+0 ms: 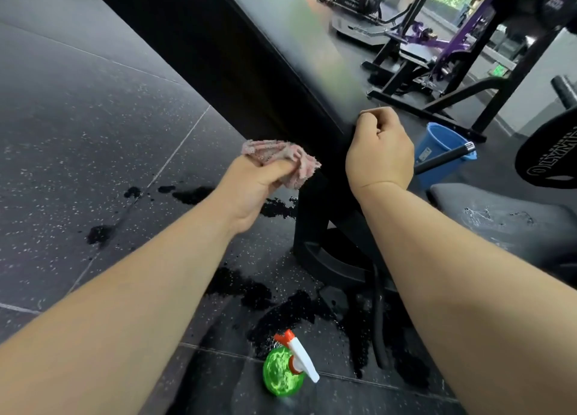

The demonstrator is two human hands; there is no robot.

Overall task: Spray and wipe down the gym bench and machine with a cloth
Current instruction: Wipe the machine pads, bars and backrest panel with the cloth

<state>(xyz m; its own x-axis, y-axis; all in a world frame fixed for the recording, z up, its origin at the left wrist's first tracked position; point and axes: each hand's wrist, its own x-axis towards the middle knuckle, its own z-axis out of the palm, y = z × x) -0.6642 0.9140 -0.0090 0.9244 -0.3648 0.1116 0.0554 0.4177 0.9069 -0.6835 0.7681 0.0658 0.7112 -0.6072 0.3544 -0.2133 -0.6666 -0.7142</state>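
Observation:
A long black padded bench back (256, 71) slants up from the centre toward the top. My left hand (259, 183) grips a bunched pink cloth (281, 158) against the pad's left side near its lower end. My right hand (379, 151) is curled over the pad's right edge and holds it. A green spray bottle (282, 369) with a white and red trigger head stands on the floor below, between my forearms. The grey seat pad (499, 215) at the right is wet.
Wet dark patches (281, 308) spread over the speckled rubber floor around the black bench post (315, 227). A blue bucket (443, 149) with a black handle across it stands right of the bench. Purple and black machines (437, 40) fill the back right.

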